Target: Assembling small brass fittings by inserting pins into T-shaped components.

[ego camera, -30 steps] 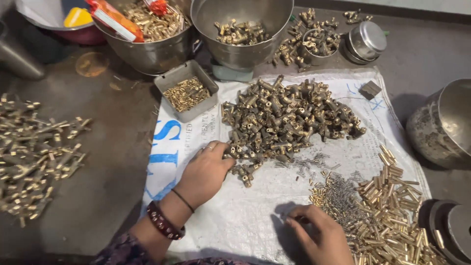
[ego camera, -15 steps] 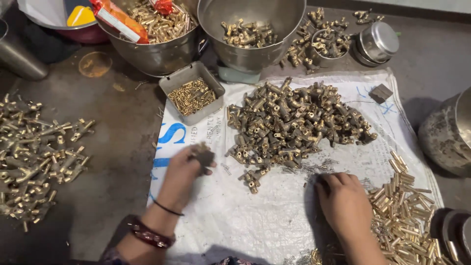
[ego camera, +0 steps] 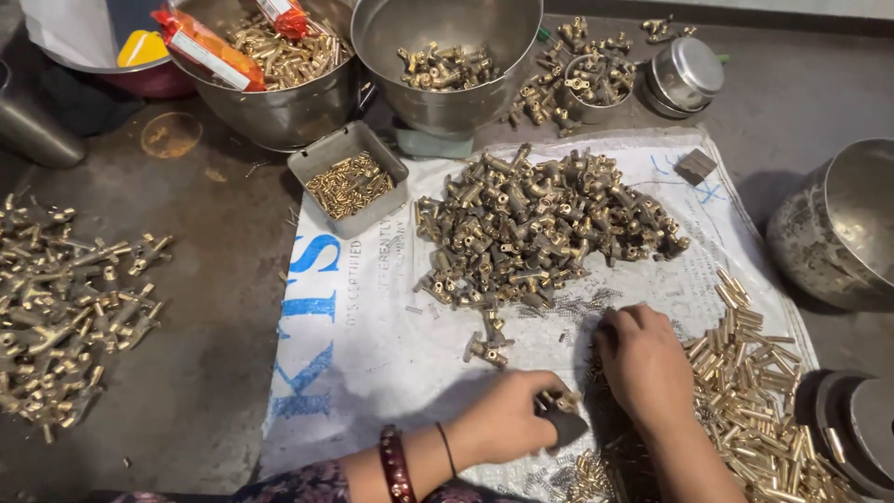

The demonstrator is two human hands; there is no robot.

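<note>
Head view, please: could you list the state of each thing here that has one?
left hand: closed on a small brass fitting
right hand: palm down on small springs
square metal tray: partly filled with small brass pieces
middle steel bowl: nearly empty, few fittings
right steel bowl: tilted, empty
white sack: spread flat

Two hands (ego camera: 507,424), three steel bowls (ego camera: 447,56), one tray (ego camera: 349,177)

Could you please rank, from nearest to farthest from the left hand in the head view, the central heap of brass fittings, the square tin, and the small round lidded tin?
From the left hand:
1. Central heap, just above it on the white sack.
2. Square tin, farther up, to the left.
3. Round lidded tin, far up at the right.
</note>
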